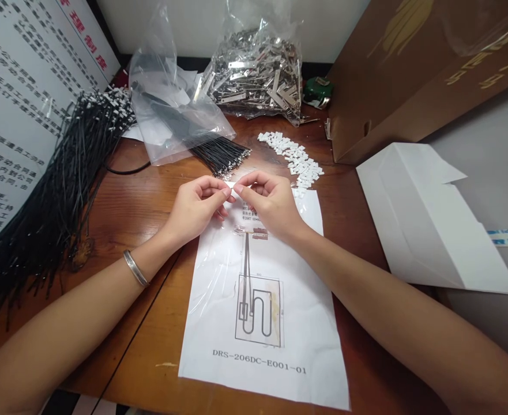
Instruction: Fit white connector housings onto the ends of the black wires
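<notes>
My left hand [199, 208] and my right hand [267, 203] meet fingertip to fingertip above the top of a printed sheet [214, 288]. Both are closed in a pinch, thumb against forefinger. Whatever lies between the fingertips is too small to make out. Just beyond them is a bundle of black wires [223, 151] with bare metal terminals at the near ends, partly inside a clear plastic bag [171, 129]. A loose pile of small white connector housings [294, 155] spreads behind my right hand.
On the left, a large bunch of black wires [59, 173] with white ends leans against a printed board [15, 75]. At the back stand a bag of metal pieces [258, 86] and a green tape measure [318, 91]. A brown box [379, 86] and folded white card [426, 225] flank the right.
</notes>
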`<act>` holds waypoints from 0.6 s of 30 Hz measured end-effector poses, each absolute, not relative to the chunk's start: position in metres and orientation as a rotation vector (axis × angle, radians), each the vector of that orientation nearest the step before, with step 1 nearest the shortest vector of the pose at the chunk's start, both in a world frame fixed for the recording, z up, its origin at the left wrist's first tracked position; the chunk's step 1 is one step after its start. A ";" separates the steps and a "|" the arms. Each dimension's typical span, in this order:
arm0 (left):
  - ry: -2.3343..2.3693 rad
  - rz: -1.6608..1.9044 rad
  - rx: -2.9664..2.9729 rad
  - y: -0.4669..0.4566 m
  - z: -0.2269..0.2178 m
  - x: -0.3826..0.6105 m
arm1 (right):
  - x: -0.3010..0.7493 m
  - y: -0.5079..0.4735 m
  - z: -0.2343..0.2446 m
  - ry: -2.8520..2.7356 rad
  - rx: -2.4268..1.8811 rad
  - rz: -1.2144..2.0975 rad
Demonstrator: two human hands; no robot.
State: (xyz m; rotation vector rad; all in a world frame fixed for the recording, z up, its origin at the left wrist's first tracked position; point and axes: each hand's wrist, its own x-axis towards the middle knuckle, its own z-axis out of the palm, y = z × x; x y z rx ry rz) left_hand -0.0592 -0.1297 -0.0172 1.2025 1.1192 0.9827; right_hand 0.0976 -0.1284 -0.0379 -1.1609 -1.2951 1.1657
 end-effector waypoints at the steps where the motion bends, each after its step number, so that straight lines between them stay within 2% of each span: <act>1: 1.117 0.985 1.205 -0.130 -0.017 -0.059 | 0.098 -0.128 -0.038 -1.289 -1.158 1.177; 18: 1.113 0.968 1.244 -0.131 -0.018 -0.059 | 0.100 -0.130 -0.039 -1.317 -1.123 1.195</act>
